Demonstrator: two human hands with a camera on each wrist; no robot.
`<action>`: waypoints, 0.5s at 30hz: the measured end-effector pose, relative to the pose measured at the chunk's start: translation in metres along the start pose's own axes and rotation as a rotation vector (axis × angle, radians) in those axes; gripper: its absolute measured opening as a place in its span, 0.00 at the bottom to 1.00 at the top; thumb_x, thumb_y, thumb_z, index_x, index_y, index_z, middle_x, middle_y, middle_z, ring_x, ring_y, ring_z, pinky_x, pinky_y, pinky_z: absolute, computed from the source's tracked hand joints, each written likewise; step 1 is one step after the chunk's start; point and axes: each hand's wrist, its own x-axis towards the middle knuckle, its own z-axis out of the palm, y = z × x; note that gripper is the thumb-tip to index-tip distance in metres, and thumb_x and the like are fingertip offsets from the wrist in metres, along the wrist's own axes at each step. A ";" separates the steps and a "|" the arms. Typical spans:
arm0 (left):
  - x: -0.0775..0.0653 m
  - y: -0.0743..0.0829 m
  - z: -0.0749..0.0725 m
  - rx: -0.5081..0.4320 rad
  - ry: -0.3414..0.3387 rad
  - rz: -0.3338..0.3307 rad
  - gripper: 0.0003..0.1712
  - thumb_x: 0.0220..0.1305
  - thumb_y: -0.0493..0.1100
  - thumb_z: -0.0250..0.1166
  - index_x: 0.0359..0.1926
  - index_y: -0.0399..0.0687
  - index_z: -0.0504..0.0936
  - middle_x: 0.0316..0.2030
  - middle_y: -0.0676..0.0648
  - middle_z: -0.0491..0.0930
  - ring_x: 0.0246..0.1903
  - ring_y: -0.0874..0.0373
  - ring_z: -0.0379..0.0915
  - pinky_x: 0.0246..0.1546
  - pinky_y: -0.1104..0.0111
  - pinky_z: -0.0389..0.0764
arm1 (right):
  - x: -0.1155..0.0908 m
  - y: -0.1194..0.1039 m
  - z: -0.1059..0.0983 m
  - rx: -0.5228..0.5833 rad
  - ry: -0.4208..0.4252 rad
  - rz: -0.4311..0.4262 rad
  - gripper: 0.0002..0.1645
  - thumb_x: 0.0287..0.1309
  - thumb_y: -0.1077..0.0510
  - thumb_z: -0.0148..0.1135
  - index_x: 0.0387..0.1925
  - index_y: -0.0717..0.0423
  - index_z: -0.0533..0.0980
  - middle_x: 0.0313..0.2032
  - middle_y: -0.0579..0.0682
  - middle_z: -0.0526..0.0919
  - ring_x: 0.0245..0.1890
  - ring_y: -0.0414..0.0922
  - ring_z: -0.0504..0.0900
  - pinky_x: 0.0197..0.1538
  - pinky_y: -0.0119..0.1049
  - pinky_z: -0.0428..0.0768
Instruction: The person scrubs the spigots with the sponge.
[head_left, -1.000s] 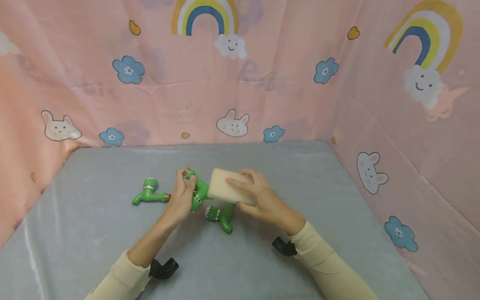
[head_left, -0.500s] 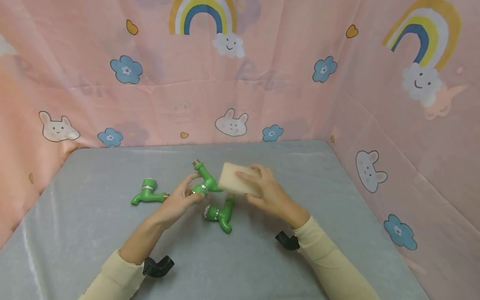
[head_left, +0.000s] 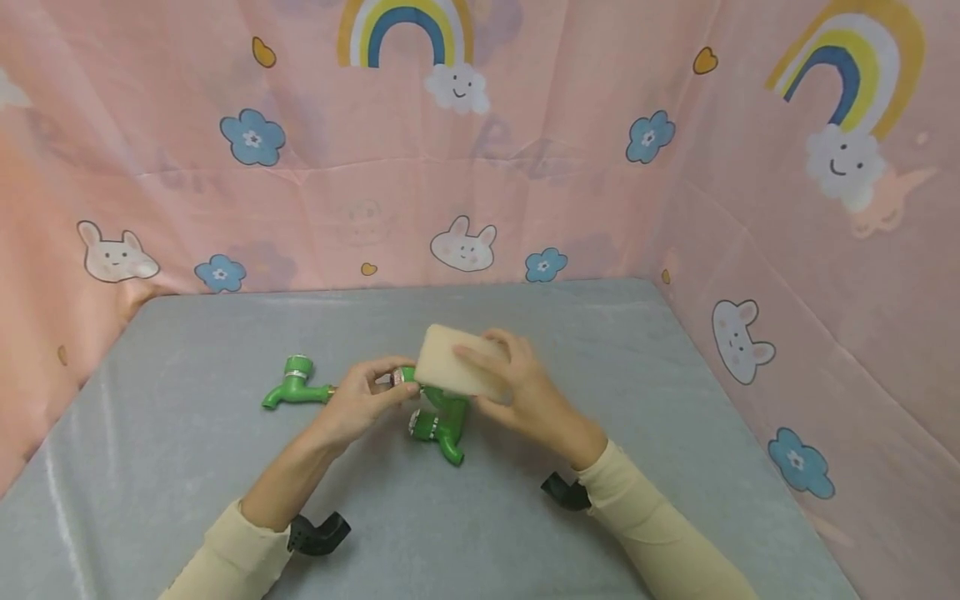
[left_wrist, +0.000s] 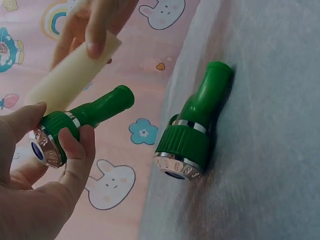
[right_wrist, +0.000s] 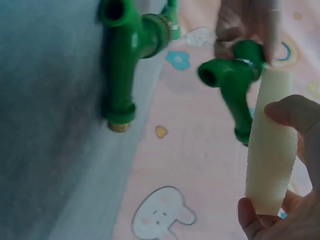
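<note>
My left hand (head_left: pixel 362 402) grips a green faucet (left_wrist: pixel 102 107) by its ribbed knob, which ends in a silver, embossed cap. In my right hand (head_left: pixel 536 400) is a cream sponge (head_left: pixel 459 360), pinched between thumb and fingers. The sponge is right beside the held faucet and covers much of it in the head view; whether they touch I cannot tell. Below them a second green faucet (head_left: pixel 448 429) lies on the table, its brass thread showing in the right wrist view. A third green faucet (head_left: pixel 295 385) lies to the left, its threaded end partly behind my left hand.
A grey cloth covers the table (head_left: pixel 600 333). Pink printed curtains (head_left: pixel 570 200) rise behind it and at the sides. Black curved pieces stick out at both wrists, one by the left cuff (head_left: pixel 318 533) and one by the right cuff (head_left: pixel 564 492).
The left hand has shifted its grip from the faucet's body to its knob and turned the faucet. The sponge moved right, then back left over it. The faucets on the table stayed put.
</note>
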 end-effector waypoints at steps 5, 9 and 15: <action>-0.001 0.000 0.001 -0.011 0.082 -0.026 0.25 0.72 0.39 0.62 0.65 0.30 0.73 0.66 0.31 0.72 0.33 0.69 0.80 0.42 0.72 0.83 | -0.001 0.003 0.005 -0.047 0.010 0.008 0.42 0.48 0.67 0.76 0.66 0.43 0.76 0.61 0.61 0.71 0.61 0.60 0.70 0.56 0.55 0.81; -0.001 0.001 0.000 -0.033 0.180 -0.058 0.27 0.71 0.39 0.63 0.65 0.28 0.71 0.60 0.33 0.78 0.33 0.69 0.81 0.41 0.71 0.85 | -0.001 0.005 0.003 -0.088 0.015 0.003 0.43 0.45 0.68 0.77 0.64 0.43 0.77 0.60 0.61 0.72 0.61 0.60 0.70 0.57 0.55 0.81; -0.001 0.004 0.000 -0.017 0.225 -0.042 0.26 0.71 0.40 0.63 0.65 0.31 0.72 0.57 0.33 0.81 0.36 0.66 0.82 0.40 0.70 0.85 | 0.000 0.002 -0.004 -0.129 0.011 -0.006 0.42 0.44 0.68 0.78 0.64 0.43 0.78 0.60 0.60 0.72 0.62 0.59 0.69 0.60 0.56 0.79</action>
